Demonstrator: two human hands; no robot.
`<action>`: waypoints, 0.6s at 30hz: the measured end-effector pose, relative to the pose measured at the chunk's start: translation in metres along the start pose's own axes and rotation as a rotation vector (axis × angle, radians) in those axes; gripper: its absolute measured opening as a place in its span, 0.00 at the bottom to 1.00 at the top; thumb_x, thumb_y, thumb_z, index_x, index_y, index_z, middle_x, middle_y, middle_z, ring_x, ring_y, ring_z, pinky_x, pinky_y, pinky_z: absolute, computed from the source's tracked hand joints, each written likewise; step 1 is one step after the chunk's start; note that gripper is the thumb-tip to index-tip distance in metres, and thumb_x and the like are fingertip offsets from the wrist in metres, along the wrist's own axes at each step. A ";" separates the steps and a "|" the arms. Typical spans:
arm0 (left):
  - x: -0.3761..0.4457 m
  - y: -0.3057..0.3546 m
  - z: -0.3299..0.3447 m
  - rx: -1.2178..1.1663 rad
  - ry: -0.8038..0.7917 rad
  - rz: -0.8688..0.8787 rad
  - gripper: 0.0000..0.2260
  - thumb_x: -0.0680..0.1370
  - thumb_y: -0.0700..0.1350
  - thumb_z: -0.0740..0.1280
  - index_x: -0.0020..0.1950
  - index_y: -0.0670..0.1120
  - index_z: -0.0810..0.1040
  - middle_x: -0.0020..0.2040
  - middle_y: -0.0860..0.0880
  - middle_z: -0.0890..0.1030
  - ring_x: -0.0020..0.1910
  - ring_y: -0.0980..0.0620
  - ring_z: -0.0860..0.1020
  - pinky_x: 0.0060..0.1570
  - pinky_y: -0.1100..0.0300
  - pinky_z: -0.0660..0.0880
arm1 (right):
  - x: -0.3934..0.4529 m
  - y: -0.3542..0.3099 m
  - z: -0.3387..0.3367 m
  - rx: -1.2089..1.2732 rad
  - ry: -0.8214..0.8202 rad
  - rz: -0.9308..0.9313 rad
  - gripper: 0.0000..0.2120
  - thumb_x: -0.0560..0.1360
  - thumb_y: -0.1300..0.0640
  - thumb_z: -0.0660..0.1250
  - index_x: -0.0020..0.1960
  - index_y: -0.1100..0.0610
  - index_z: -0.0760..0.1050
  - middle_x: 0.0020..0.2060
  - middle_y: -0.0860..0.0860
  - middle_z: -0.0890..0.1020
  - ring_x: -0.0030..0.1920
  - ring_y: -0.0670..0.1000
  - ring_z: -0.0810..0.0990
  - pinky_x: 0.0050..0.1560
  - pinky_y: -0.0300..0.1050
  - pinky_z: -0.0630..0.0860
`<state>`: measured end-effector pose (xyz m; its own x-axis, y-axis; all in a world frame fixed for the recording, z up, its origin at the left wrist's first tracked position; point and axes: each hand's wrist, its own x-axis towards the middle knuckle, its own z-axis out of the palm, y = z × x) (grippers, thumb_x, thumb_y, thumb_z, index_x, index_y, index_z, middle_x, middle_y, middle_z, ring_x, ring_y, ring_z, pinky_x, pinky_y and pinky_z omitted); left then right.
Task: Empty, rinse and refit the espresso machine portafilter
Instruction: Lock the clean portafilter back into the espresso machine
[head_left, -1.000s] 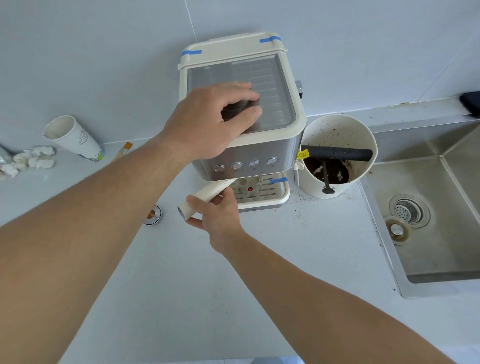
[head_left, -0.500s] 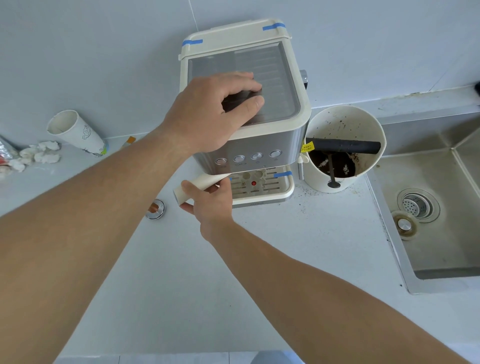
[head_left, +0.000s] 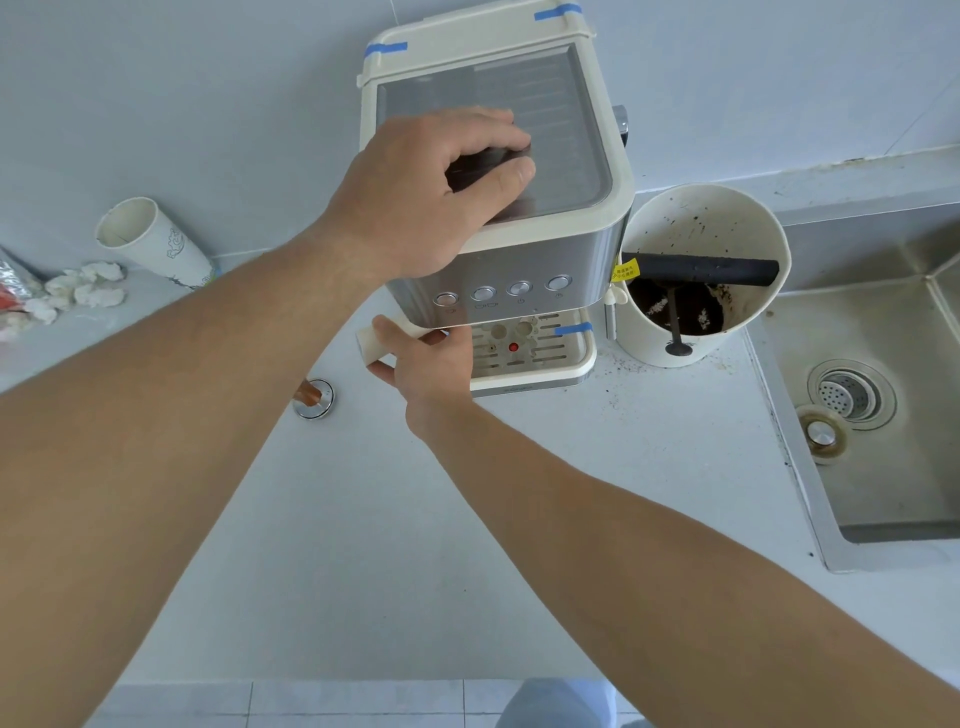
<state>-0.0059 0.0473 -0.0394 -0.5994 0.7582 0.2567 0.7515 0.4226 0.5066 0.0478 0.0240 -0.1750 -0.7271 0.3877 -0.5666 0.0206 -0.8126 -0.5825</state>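
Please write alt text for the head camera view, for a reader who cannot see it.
A right hand grips the cream portafilter handle under an espresso machine, while the left hand rests on its top. A knock box of used grounds stands beside a sink.

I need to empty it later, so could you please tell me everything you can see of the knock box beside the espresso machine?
The knock box is a round, cream, plastic-looking tub standing upright on the counter, close against the machine's right side, left of the sink. A black bar spans its mouth. Dark grounds lie at the bottom, and specks dot the inner wall. No hand touches it.
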 end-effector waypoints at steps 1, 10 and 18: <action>0.000 0.000 0.000 0.001 0.001 0.001 0.16 0.77 0.57 0.63 0.61 0.56 0.81 0.66 0.57 0.78 0.68 0.64 0.71 0.69 0.56 0.67 | -0.002 0.002 0.000 -0.006 -0.010 -0.002 0.23 0.71 0.69 0.75 0.62 0.58 0.71 0.52 0.55 0.77 0.51 0.53 0.79 0.40 0.51 0.85; -0.001 0.000 0.001 0.004 0.007 0.009 0.16 0.77 0.56 0.63 0.61 0.54 0.81 0.65 0.56 0.79 0.67 0.65 0.71 0.69 0.59 0.66 | -0.011 0.013 -0.009 -0.079 -0.059 0.013 0.22 0.70 0.67 0.76 0.59 0.59 0.70 0.51 0.56 0.78 0.50 0.53 0.79 0.42 0.53 0.85; -0.001 -0.001 0.001 0.016 0.004 0.021 0.16 0.77 0.56 0.63 0.62 0.54 0.81 0.66 0.54 0.78 0.68 0.63 0.72 0.69 0.58 0.67 | -0.016 0.015 -0.027 -0.166 -0.106 0.034 0.22 0.70 0.67 0.76 0.60 0.58 0.72 0.53 0.57 0.78 0.52 0.55 0.80 0.47 0.58 0.84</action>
<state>-0.0058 0.0468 -0.0405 -0.5843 0.7649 0.2711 0.7685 0.4141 0.4878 0.0782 0.0174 -0.1903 -0.7918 0.3059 -0.5286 0.1530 -0.7385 -0.6566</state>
